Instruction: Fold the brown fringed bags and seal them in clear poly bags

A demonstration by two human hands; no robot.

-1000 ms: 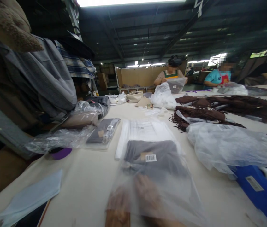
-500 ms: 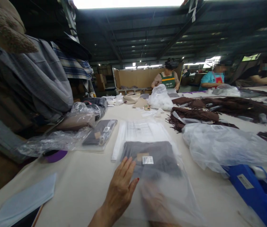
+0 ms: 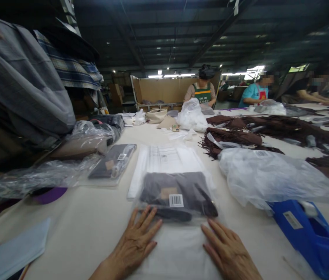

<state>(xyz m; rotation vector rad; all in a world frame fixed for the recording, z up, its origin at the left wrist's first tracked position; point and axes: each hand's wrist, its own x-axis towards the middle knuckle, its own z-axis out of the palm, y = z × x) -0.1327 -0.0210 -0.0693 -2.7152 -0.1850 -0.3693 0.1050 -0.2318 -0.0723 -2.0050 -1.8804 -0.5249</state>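
In front of me lies a clear plastic bag (image 3: 179, 249) with a folded dark grey cloth item (image 3: 189, 186) in its far end. A white barcode label (image 3: 176, 200) and a brown tag (image 3: 168, 193) show on the cloth. My left hand (image 3: 132, 239) rests on the bag's left side, fingers spread, with its tips by the cloth's near edge. On the right side of the bag my right hand (image 3: 225, 247) lies flat with its fingers stretched out. Under the far end of the bag is a stack of white plastic bags (image 3: 167, 157).
To the right sit a blue tape dispenser (image 3: 304, 233) and crumpled clear plastic (image 3: 269, 175). Brown fringed scarves (image 3: 284, 130) lie beyond. A packed dark item (image 3: 113, 165), a purple roll (image 3: 50, 195) and a pale blue sheet (image 3: 15, 249) are at left. Co-workers (image 3: 202, 91) work across the table.
My right hand has come out from under the plastic onto the bag's right side. My left hand has moved slightly nearer and left. The cloth now shows more sharply through the plastic.
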